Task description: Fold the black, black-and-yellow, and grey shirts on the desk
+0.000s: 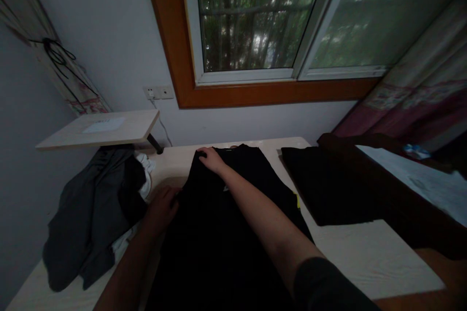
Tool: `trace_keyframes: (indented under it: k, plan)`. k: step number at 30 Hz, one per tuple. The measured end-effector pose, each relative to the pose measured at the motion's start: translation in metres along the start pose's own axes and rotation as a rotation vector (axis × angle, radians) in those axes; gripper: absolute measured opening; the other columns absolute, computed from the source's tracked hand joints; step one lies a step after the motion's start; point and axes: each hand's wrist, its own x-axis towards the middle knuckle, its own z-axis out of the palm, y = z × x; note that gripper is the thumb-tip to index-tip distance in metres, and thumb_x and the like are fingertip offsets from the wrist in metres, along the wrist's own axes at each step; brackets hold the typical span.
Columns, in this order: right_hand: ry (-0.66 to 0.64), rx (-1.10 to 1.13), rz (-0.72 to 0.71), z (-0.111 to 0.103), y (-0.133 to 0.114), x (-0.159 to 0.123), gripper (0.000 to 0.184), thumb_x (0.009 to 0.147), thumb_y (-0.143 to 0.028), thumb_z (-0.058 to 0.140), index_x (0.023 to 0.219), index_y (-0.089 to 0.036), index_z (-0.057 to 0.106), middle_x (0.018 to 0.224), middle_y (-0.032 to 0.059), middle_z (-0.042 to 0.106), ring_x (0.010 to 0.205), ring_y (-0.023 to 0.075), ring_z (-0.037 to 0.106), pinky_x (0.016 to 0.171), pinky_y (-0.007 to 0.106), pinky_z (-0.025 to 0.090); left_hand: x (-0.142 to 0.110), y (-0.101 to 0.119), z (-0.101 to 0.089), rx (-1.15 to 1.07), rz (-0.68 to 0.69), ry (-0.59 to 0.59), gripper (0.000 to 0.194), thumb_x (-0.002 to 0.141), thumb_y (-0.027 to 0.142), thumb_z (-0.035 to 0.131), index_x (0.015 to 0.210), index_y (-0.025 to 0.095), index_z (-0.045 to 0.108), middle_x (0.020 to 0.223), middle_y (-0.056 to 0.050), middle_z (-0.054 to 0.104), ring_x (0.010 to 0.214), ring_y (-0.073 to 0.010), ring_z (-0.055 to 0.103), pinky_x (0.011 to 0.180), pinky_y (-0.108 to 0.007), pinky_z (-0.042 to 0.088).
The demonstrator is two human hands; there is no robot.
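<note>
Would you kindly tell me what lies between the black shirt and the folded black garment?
The head view shows a strip of tabletop, with a yellow piece at the edge of the black shirt.

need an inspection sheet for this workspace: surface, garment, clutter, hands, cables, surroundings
surface: pale wood-look table, with a raised shelf at the left
garment: black garment spread out; yellow detail on its right edge
clutter: grey clothing heaped at left; black cloth lying flat at right; paper on the shelf
hands: left hand at the garment's left edge, right hand near its upper left corner; firmness of grip unclear
cables: thin cable below the wall outlet
surroundings: window ahead, curtain at right
</note>
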Motion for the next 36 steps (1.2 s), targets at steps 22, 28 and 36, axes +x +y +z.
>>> trace_keyframes:
  k: [22, 28, 36]
  plan:
    - [0.017, -0.442, -0.186, -0.011, -0.015, -0.052, 0.048, 0.100, -0.031, 0.050, 0.148, -0.021, 0.052, 0.161, 0.0070, 0.041, 0.138, 0.0276, 0.045, 0.113, 0.045, 0.042, -0.001, 0.010, -0.009, 0.058, -0.001, 0.071, 0.051, 0.073, 0.010, 0.054, 0.121, 0.022, 0.065, 0.120, -0.009, 0.063, 0.116, -0.0296, 0.056, 0.104, -0.049, 0.049]
    - [0.070, -0.479, -0.132, -0.055, 0.036, -0.086, 0.052, 0.099, -0.028, 0.051, 0.148, -0.013, 0.051, 0.157, 0.0138, 0.046, 0.143, 0.0262, 0.044, 0.120, 0.041, 0.037, 0.007, 0.023, -0.009, 0.139, 0.082, 0.114, 0.034, 0.092, 0.022, 0.053, 0.123, 0.021, 0.066, 0.123, -0.010, 0.067, 0.117, -0.0276, 0.059, 0.107, -0.048, 0.049]
    - [0.115, -0.626, -0.027, -0.117, 0.093, -0.127, 0.054, 0.102, -0.033, 0.044, 0.149, -0.006, 0.050, 0.159, 0.0175, 0.042, 0.148, 0.0293, 0.038, 0.124, 0.044, 0.031, 0.055, 0.079, 0.013, 0.207, 0.083, -0.048, 0.046, 0.098, 0.026, 0.043, 0.140, 0.016, 0.057, 0.145, -0.012, 0.061, 0.137, -0.0246, 0.053, 0.117, -0.044, 0.043]
